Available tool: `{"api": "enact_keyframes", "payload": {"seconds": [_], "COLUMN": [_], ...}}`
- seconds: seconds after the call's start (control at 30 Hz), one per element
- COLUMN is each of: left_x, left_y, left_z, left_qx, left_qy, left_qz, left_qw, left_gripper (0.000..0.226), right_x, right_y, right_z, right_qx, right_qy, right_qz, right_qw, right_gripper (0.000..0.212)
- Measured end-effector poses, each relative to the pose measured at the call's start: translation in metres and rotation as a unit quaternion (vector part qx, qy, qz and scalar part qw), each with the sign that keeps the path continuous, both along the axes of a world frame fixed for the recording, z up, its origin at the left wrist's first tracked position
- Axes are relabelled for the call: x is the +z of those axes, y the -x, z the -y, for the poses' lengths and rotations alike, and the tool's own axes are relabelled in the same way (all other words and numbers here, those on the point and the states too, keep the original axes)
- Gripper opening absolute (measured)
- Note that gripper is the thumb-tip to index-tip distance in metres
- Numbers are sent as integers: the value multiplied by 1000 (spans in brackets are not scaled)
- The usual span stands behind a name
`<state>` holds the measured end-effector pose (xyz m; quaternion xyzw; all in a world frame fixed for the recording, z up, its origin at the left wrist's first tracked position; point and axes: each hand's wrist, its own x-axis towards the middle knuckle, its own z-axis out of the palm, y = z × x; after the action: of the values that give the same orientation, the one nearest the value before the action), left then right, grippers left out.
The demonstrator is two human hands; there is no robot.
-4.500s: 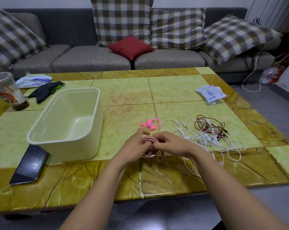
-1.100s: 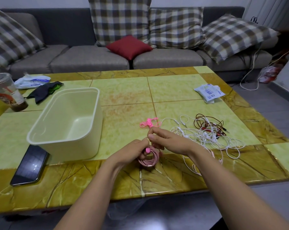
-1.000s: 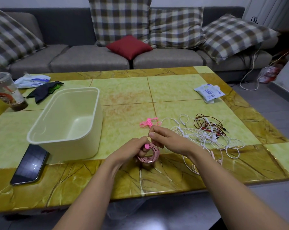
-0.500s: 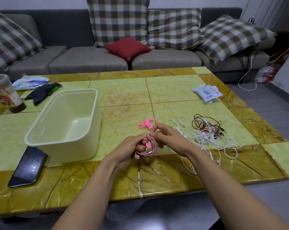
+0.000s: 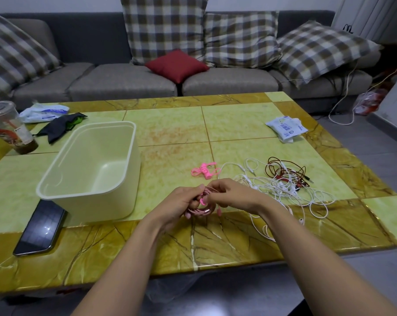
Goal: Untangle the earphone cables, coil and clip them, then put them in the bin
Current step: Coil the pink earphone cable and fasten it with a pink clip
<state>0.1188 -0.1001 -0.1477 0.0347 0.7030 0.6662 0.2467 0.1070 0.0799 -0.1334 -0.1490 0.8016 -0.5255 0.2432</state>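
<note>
Tabletop (image 5: pixel 238 124) bears a cream bin (image 5: pixel 97 208) and tangled white and red earphones (image 5: pixel 281 188). Between them, left hand (image 5: pixel 179 201) and right hand (image 5: pixel 231 193) pinch a coiled pink earphone cable (image 5: pixel 201 210), fingers curled; pink clips (image 5: pixel 205 171) lie just beyond.

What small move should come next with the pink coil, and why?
Probably finish fastening the pink clip round the pink coil: the left hand and right hand both grip the coil at the clip, and the bin beside them holds nothing yet.

pink coil (image 5: pixel 201 207) half behind fingers (image 5: pixel 212 192)
</note>
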Motion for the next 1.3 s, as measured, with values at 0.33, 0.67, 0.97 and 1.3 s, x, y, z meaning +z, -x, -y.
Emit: {"api": "enact_keyframes", "payload": {"seconds": [0.33, 0.67, 0.97, 1.3], "left_x": [2, -3, -3, -9], "left_y": [-1, -2, -2, 2], "left_z": [0, -11, -9, -6], "left_qx": [-53, 54, 52, 54], "left_qy": [22, -13, -31, -69], "left_qz": [3, 51, 103, 176], "left_qw": [998, 997, 993, 981], "left_gripper": [39, 37, 45, 55], "right_x": [-7, -9, -13, -12], "right_y": [3, 5, 6, 4], "right_z": [-6, -4, -8, -5], "right_qx": [-20, -42, -33, -31], "right_qy": [-1, 12, 46, 81], "right_qz": [54, 63, 113, 150], "right_qw": [998, 997, 992, 985], "right_gripper": [23, 16, 23, 18]}}
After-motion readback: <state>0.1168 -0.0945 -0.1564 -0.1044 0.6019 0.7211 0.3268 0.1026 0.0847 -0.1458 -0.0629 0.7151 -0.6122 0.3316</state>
